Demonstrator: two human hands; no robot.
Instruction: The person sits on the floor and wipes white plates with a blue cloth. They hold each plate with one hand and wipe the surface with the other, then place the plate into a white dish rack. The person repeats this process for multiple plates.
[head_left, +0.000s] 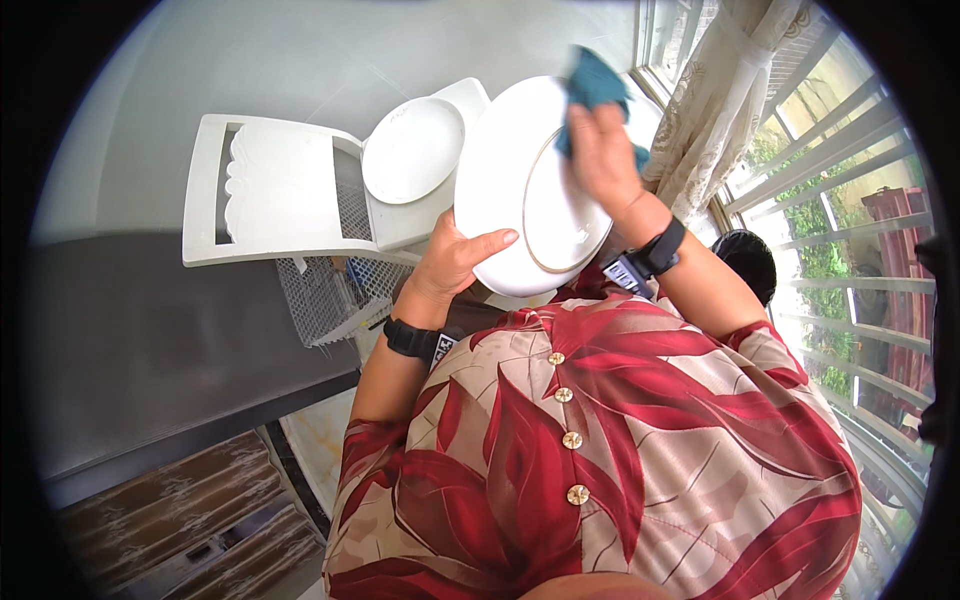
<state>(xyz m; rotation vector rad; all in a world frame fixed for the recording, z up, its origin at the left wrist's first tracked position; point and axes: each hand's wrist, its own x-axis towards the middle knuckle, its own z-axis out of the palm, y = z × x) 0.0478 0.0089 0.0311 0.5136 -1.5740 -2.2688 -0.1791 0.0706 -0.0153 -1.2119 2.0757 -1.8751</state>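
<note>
My left hand (459, 259) grips the rim of a large white plate (499, 180), its thumb lying on the underside near the raised foot ring. The plate is tilted, with its underside towards me. A dark teal cloth (596, 86) is in my right hand (606, 161), pressed against the far right part of the plate; cloth and fingers are slightly blurred. Behind and left of the held plate, a second white plate (414, 150) rests on the seat of a white plastic chair (281, 187).
A grey mesh basket (322, 300) stands beneath and beside the chair, with small items inside. On the right are a patterned curtain (720, 112) and a barred window (840, 225). A dark rounded object (746, 262) sits beyond my right forearm.
</note>
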